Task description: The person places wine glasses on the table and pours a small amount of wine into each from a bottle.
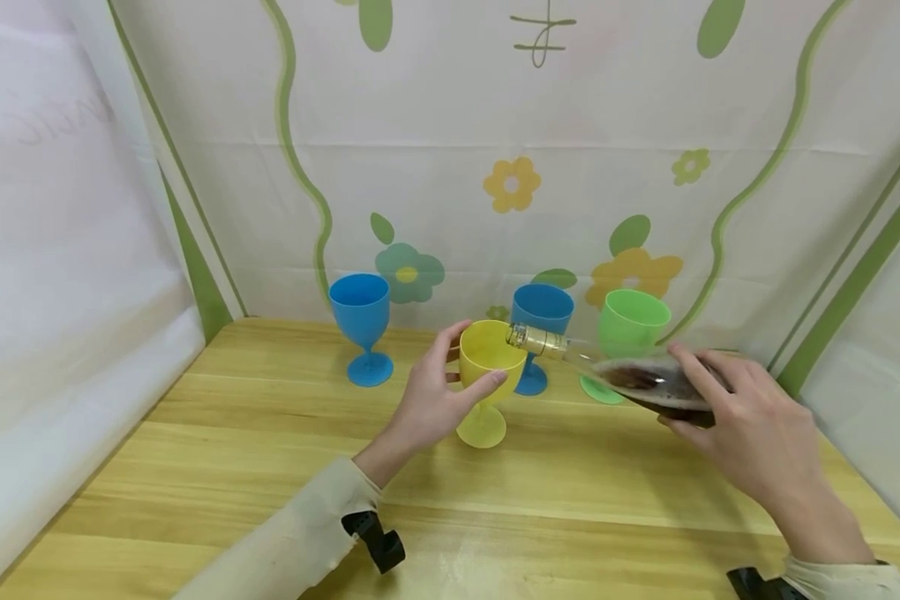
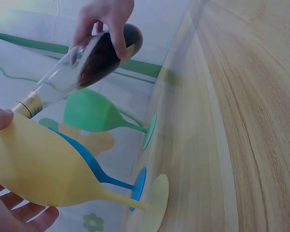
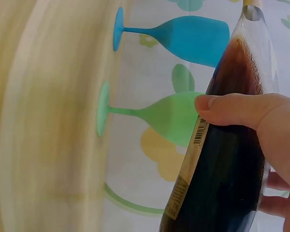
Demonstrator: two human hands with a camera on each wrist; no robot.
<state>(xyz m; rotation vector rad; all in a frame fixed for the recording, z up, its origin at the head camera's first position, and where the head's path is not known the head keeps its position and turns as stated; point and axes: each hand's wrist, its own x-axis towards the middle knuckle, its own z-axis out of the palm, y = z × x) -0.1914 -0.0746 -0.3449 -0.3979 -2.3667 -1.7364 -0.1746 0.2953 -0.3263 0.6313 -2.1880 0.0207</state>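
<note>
My left hand (image 1: 438, 387) holds a yellow goblet (image 1: 483, 379) around its bowl, thumb at the front and fingers behind. The goblet stands nearly upright, its foot at or just above the table. In my right hand (image 1: 757, 425) is a clear glass bottle (image 1: 645, 383) of dark brown liquid, gripped around its body and tilted left. The bottle's gold-banded neck (image 2: 31, 104) lies at the goblet's rim. Dark liquid with small bubbles (image 3: 239, 63) shows inside the bottle in the right wrist view. The inside bottom of the goblet is hidden.
A blue goblet (image 1: 360, 312) stands at the back left. Behind the yellow one is another blue goblet (image 1: 543, 304), with a green goblet (image 1: 633, 321) to its right, partly covered by the bottle. A printed cloth (image 1: 435, 200) hangs behind the wooden table (image 1: 270, 467).
</note>
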